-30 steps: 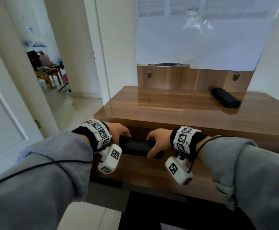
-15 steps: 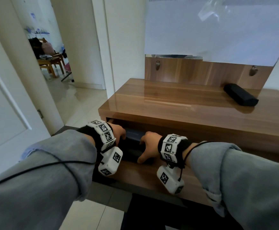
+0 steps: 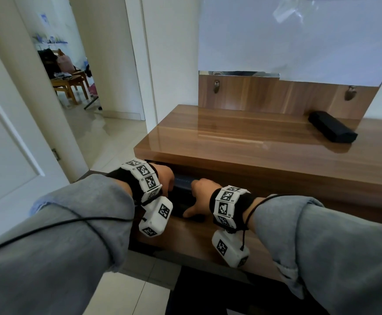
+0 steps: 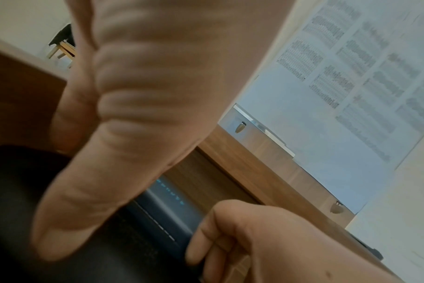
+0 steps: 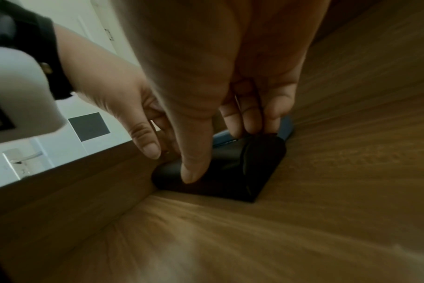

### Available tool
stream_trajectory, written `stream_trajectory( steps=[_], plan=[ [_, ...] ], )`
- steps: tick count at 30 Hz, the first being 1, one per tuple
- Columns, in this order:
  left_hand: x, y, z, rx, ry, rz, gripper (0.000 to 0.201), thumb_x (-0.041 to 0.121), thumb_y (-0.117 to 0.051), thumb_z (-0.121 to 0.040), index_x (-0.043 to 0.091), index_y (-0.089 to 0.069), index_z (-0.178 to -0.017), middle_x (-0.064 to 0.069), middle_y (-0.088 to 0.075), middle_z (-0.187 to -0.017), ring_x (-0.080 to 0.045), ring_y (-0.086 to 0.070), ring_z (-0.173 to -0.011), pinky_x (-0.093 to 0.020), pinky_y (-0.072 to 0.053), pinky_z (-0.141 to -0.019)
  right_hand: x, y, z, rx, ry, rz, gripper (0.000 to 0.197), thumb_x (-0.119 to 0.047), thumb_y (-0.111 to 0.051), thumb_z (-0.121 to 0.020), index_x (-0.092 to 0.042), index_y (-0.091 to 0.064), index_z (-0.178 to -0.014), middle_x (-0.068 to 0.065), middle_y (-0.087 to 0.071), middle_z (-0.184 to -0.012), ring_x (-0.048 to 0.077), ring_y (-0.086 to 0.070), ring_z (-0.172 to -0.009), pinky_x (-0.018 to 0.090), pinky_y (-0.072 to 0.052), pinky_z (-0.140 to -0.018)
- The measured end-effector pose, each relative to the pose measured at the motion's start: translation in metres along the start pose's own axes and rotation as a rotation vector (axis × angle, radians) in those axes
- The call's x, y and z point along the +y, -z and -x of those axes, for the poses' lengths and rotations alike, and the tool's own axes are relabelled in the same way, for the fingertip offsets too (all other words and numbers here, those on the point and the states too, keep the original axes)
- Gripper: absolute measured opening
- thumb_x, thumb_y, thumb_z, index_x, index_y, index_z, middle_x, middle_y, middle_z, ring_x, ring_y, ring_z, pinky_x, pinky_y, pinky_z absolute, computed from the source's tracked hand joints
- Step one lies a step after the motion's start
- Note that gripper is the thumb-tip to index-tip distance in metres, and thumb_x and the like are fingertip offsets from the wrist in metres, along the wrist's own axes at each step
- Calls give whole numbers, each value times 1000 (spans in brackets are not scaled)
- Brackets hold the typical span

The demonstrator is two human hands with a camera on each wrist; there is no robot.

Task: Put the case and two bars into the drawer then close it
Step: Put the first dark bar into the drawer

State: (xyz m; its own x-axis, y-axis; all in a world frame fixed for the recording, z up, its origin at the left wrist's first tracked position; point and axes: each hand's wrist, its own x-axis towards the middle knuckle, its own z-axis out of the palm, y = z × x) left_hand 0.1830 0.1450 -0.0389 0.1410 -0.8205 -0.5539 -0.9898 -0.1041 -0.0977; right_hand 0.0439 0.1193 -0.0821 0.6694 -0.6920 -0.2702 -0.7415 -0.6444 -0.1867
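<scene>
The wooden drawer under the tabletop stands pulled open. Both hands hold a black bar down in its left part. My left hand grips the bar's left end. My right hand has its fingers over the far edge and its thumb on top of the black bar. Just behind it lies a dark blue bar with pale lettering, also seen as a blue bar past the left palm. A black case lies on the tabletop at the back right.
The glossy wooden tabletop overhangs the drawer's back. A wooden back panel with two metal pegs and a paper-covered mirror rise behind it. A white door and an open doorway stand to the left.
Both hands have carried the black bar forward and down into the drawer, up against the blue bar. The head view has moved closer and to the left.
</scene>
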Motion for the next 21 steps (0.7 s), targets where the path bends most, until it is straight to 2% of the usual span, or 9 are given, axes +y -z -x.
stream_trajectory(
  steps=[2,4,6,8,11,13,16,19,21],
  plan=[
    [2,3,1,-15,-10,34,25,26,-73,-80,12,-62,-97,-3,-53,-96,-16,-47,-84,-27,-41,-69,1,4,2,13,1,-36,66,-51,-75,-69,-11,-51,-115,3,-49,-98,21,-52,-86,32,-47,-68],
    [6,8,5,-7,-22,62,28,28,-74,-78,8,-64,-94,-3,-55,-93,-15,-48,-82,-27,-42,-68,3,11,6,35,13,-60,63,-48,-75,-71,-11,-50,-116,3,-50,-99,20,-51,-88,32,-45,-69],
    [14,15,10,24,-18,96,38,29,-75,-78,5,-69,-107,-3,-62,-97,-15,-54,-82,-25,-46,-70,6,20,12,69,32,-71,57,-43,-74,-74,-11,-51,-114,4,-53,-102,22,-53,-91,32,-42,-70],
    [26,23,18,43,-23,70,39,27,-69,-84,7,-66,-117,-6,-67,-108,-14,-54,-85,-22,-45,-70,9,31,19,100,47,-70,50,-38,-73,-76,-10,-53,-112,7,-58,-110,25,-57,-97,34,-45,-72],
    [46,40,32,120,-63,19,37,25,-62,-88,8,-64,-121,-10,-67,-121,-16,-54,-88,-24,-43,-76,18,51,32,134,49,-24,45,-35,-72,-78,-5,-61,-109,12,-65,-111,29,-61,-99,35,-50,-79],
    [61,55,39,184,-109,0,35,23,-61,-87,7,-65,-118,-11,-68,-114,-18,-54,-87,-26,-43,-76,31,66,44,176,23,-26,42,-34,-71,-78,-5,-63,-108,12,-66,-111,30,-62,-100,35,-51,-82],
    [85,78,41,287,-193,70,26,19,-64,-85,8,-68,-108,-3,-68,-94,-21,-59,-91,-26,-47,-73,57,89,61,270,-40,-78,40,-33,-71,-79,-8,-63,-109,9,-65,-112,27,-61,-103,32,-50,-80],
    [112,97,39,446,-251,116,35,26,-67,-84,13,-65,-118,-3,-67,-114,-21,-62,-106,-31,-47,-90,87,110,76,347,-109,-134,36,-34,-70,-79,-10,-65,-105,5,-65,-107,24,-61,-100,27,-44,-73],
    [136,109,33,522,-312,157,37,27,-66,-85,13,-63,-120,-4,-66,-119,-21,-61,-110,-31,-46,-91,113,121,88,395,-166,-169,34,-34,-71,-78,-10,-67,-102,3,-65,-99,22,-62,-96,27,-44,-72]
  ],
)
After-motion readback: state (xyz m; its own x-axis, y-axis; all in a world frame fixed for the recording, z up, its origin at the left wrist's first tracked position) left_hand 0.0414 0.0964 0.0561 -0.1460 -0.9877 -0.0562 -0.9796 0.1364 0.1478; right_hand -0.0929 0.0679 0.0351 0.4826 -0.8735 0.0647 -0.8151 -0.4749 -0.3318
